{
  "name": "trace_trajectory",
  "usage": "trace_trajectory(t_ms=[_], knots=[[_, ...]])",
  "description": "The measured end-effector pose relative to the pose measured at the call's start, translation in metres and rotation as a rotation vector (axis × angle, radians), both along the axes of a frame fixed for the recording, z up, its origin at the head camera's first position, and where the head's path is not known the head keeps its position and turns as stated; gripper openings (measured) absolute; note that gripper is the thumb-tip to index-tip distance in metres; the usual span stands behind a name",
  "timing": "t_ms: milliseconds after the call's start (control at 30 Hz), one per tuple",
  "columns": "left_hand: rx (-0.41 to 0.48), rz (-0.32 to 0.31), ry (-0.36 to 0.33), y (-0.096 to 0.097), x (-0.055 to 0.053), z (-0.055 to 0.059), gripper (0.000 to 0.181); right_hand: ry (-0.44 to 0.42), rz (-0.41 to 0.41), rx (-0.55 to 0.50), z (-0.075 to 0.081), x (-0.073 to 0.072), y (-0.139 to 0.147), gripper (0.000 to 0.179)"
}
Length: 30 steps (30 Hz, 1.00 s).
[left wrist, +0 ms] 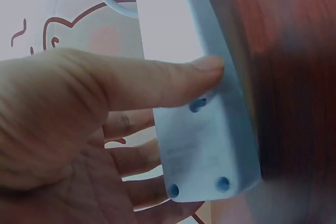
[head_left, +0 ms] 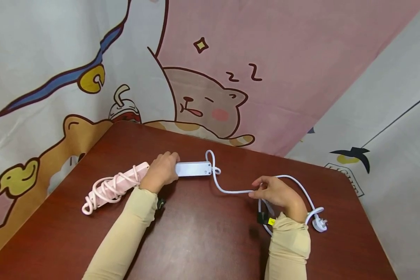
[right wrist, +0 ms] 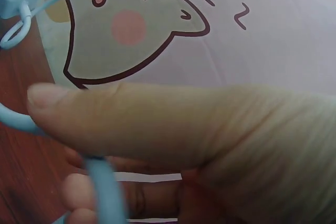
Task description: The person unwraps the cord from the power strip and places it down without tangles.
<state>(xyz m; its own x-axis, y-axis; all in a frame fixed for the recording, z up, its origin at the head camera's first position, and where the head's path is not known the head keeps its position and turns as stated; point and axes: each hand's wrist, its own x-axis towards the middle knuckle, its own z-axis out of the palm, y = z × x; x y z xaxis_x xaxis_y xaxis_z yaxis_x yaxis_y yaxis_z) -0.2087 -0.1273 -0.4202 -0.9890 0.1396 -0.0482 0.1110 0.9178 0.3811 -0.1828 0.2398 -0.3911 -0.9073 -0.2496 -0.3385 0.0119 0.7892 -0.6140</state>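
Observation:
In the head view my left hand point(head_left: 162, 170) grips the near end of a white power strip point(head_left: 194, 169). The left wrist view shows the thumb laid across a broad face of the strip point(left wrist: 184, 145) and the other fingers behind it. To the right, my right hand point(head_left: 279, 193) pinches the strip's white cord point(head_left: 231, 191) between thumb and fingers. From the strip's far end the cord makes a small loop, runs to the right hand, then continues behind it to a white plug point(head_left: 319, 224) on the table.
A pink power strip point(head_left: 108, 190), its cord wound round it, lies on the reddish-brown table point(head_left: 203, 233) at the left. A printed curtain point(head_left: 283, 89) hangs along the table's back edge. Part of the white cord loops beside the right wrist.

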Motion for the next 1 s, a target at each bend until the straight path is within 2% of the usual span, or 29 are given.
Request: trace_trajectory(t_ms=[133, 333, 500, 633, 733, 900, 1000], knots=[[0.007, -0.008, -0.023, -0.002, 0.001, 0.002, 0.049, -0.006, 0.024, 0.016, 0.001, -0.001, -0.004, 0.051], [0.031, -0.021, -0.084, -0.006, 0.003, 0.004, 0.047, -0.008, 0.053, 0.029, 0.002, 0.000, -0.011, 0.048], [0.052, -0.022, -0.040, -0.011, 0.006, 0.009, 0.045, 0.013, 0.063, 0.020, 0.005, 0.000, -0.015, 0.046], [0.105, 0.001, 0.023, -0.021, 0.012, 0.022, 0.038, 0.090, 0.063, 0.045, 0.015, 0.004, -0.017, 0.044], [0.152, 0.016, 0.092, -0.035, 0.021, 0.034, 0.033, 0.209, 0.050, 0.086, 0.027, 0.010, -0.017, 0.041], [0.237, 0.080, 0.279, -0.071, 0.048, 0.051, 0.027, 0.412, 0.020, 0.083, 0.050, 0.024, -0.033, 0.033], [0.259, 0.139, 0.401, -0.097, 0.068, 0.053, 0.025, 0.498, 0.079, 0.031, 0.055, 0.029, -0.060, 0.027]])
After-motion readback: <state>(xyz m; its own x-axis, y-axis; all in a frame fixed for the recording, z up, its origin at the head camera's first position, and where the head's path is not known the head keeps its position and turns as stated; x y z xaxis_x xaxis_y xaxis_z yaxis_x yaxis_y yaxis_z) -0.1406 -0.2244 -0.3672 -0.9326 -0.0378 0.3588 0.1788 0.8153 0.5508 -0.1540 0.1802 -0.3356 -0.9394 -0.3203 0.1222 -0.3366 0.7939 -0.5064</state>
